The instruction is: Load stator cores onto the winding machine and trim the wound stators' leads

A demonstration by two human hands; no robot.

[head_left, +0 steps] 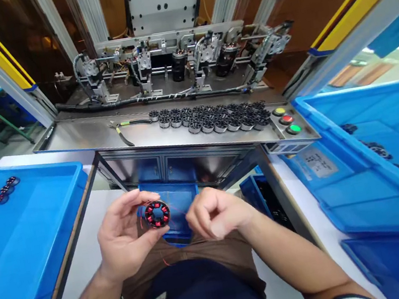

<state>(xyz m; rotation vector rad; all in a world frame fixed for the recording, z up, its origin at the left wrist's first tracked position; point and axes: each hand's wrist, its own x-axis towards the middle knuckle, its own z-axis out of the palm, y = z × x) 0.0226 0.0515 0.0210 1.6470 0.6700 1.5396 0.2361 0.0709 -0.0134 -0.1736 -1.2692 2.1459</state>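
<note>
My left hand [124,236] grips a motor stator [158,214] by its rim between thumb and fingers. The stator is a black ring with red wire windings, its round face turned up to me. Loose thin red wires trail from its edge. My right hand [220,212] is closed in a pinch just to the right, apart from the stator. A faint red wire [176,213] stretches from the stator to its fingertips. Below both hands, a blue bin [180,193] sits in front of my lap.
Rows of stators [213,116] stand on the metal ledge beside pliers [123,129] and several push buttons [286,119]. Behind is a machine with clamps [144,61]. Blue trays flank me: the left tray [27,239] holds a few stators, the right tray [372,176] holds dark parts.
</note>
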